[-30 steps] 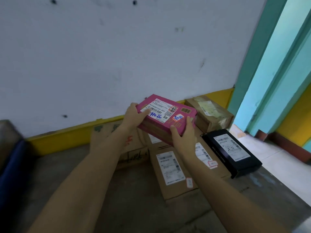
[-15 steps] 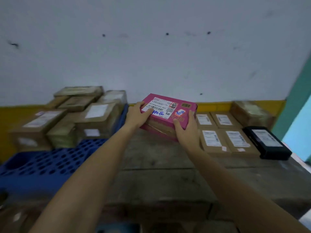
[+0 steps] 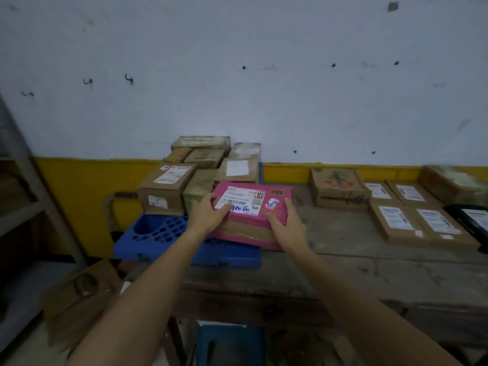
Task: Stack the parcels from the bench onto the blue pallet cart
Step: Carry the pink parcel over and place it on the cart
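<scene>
Both hands are clamped on one pink parcel [image 3: 253,204]. The left hand [image 3: 208,216] grips its near left corner with the thumb laid across the white label, and the right hand [image 3: 286,225] grips the near right corner with the thumb on the lid. The parcel is held at the right-hand edge of the blue pallet cart [image 3: 158,231], its left end over the blue deck and its right end over the worktop [image 3: 343,249] that butts against the cart. I cannot tell whether its underside is touching the deck or is just above it. Its long axis runs left to right, roughly parallel to the cart's near edge, and the top tilts slightly towards the person. Brown parcels [image 3: 169,188] already stacked fill the far half of the cart, so the bare deck lies to the left of the pink parcel and nearer the person, in front of that stack. The left hand is the one nearer that free space and would likely lead, carrying the parcel leftward along its own long axis before setting it down against the front of the stack. To the right of the cart, well apart from it, more cardboard parcels [image 3: 396,220] and a black parcel [image 3: 472,217] lie on the worktop, so in my judgement the task is only partly done.
</scene>
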Tool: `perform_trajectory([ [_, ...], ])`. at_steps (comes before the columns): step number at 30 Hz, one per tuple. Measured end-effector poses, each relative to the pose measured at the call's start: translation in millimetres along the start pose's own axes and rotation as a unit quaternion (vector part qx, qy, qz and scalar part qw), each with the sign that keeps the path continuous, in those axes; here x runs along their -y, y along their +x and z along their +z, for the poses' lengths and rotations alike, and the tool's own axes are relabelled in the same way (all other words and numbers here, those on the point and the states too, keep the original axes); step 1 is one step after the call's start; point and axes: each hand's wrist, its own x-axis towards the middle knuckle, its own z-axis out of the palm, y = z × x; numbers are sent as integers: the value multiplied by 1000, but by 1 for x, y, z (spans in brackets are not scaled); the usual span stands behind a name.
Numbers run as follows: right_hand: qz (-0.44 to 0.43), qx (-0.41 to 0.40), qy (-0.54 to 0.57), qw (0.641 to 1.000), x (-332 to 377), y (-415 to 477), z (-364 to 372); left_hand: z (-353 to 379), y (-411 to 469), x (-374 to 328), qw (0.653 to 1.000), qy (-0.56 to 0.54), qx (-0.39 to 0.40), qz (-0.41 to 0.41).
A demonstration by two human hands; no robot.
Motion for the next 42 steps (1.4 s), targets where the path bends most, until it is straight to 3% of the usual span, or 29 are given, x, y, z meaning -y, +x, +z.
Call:
perform_trajectory([
  [7,49,1,18,999,-6,9,23,-3,9,30,997,3,78,4],
  [14,81,42,30,995,-13,39,38,14,31,53,996,-11,88,-17],
  [37,50,55,38,997,-34,92,43,27,60,48,994,79,71,-11],
  [42,33,26,23,999,-34,87,27,15,62,35,993,116,9,-2],
])
